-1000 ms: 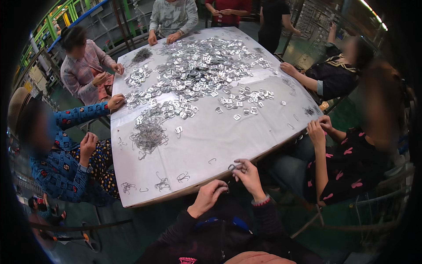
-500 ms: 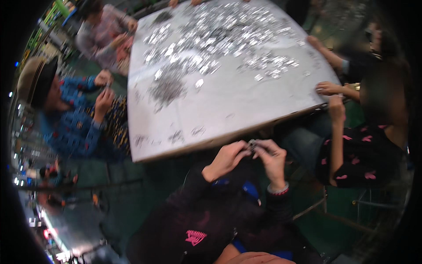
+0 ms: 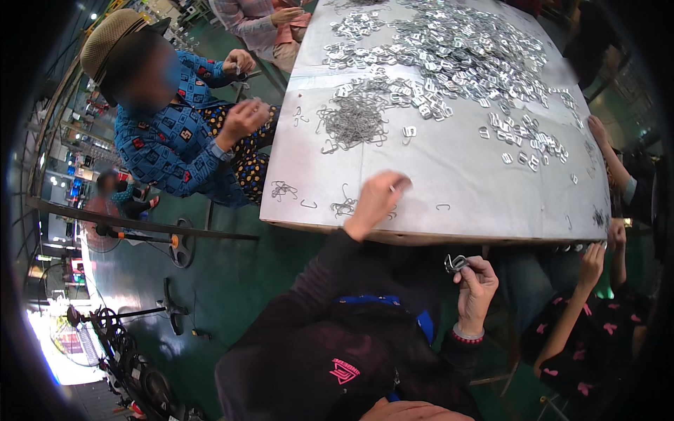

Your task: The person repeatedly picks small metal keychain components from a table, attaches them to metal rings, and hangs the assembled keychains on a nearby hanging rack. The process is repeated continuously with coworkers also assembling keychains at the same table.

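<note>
My right hand (image 3: 478, 289) is closed just off the table's near edge, pinching a small metal buckle (image 3: 456, 264) with a bent wire piece on it. My left hand (image 3: 377, 202) is over the near part of the table, smeared by motion, so whether its fingers hold anything is unclear. Beside it is a little group of bent wire hooks (image 3: 344, 208); a single wire hook (image 3: 443, 207) lies to its right. A dense pile of wire hooks (image 3: 353, 121) sits farther off on the white-covered table (image 3: 449, 168), with a lone buckle (image 3: 408, 132) beside it.
A large heap of flat metal buckles (image 3: 470, 49) covers the table's far part, with a smaller group (image 3: 526, 137) at right. At left, a person in a patterned blue shirt (image 3: 168, 126) works with both hands. Another person in a dark flowered top (image 3: 597, 337) sits close on my right.
My hands have parted: the left has moved out over the table, while the right has shifted right and lower with the buckle. The view has turned, moving the table rightward.
</note>
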Available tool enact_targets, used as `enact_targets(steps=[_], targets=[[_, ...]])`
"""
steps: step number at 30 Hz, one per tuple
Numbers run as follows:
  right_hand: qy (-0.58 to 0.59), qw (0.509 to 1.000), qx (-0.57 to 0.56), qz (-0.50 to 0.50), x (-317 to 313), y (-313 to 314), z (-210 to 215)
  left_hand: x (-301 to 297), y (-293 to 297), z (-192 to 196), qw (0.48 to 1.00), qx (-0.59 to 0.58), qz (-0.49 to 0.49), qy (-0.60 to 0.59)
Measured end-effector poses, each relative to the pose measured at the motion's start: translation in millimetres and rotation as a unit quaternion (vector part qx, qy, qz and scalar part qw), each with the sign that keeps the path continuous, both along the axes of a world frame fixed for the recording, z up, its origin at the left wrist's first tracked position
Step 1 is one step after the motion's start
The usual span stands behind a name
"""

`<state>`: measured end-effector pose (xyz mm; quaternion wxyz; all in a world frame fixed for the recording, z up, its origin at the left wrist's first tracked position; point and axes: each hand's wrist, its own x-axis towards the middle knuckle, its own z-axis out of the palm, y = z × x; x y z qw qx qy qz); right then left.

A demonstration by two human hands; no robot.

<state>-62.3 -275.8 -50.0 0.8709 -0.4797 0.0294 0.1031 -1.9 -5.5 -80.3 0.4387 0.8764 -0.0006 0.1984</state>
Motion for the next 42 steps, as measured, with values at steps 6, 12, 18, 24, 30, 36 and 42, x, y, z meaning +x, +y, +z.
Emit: enact_targets(steps=[6, 12, 18, 24, 30, 36, 42], targets=[[-0.035, 0.999, -0.02, 0.017, 13.1, -2.2, 1.1, 80.6, 77.0, -30.6, 0.96, 0.235, 0.146, 0.03], [-0.049, 0.998, -0.028, 0.017, 6.9, -3.1, -2.9, 79.0, 73.7, -51.7, 0.934, 0.326, 0.135, 0.052], [-0.017, 0.995, -0.097, 0.014, -12.0, -1.5, -1.2, 43.3, 57.1, -41.5, 0.992, 0.078, 0.095, -0.005], [-0.006, 0.995, -0.081, 0.051, -20.3, -5.9, -14.8, -28.1, -24.8, 23.5, 0.949, -0.276, -0.149, 0.027], [-0.039, 0.994, -0.104, -0.019, -29.3, 9.3, 0.1, -83.7, -69.1, 66.3, 0.937, -0.189, -0.286, -0.064], [-0.069, 0.95, -0.284, -0.114, -35.6, 32.1, 15.1, -85.7, -80.6, 49.9, 0.962, -0.14, -0.217, -0.093], [-0.206, 0.937, -0.271, -0.079, -37.3, 33.3, 13.7, -86.1, -89.5, 49.3, 0.946, -0.224, -0.234, -0.018]])
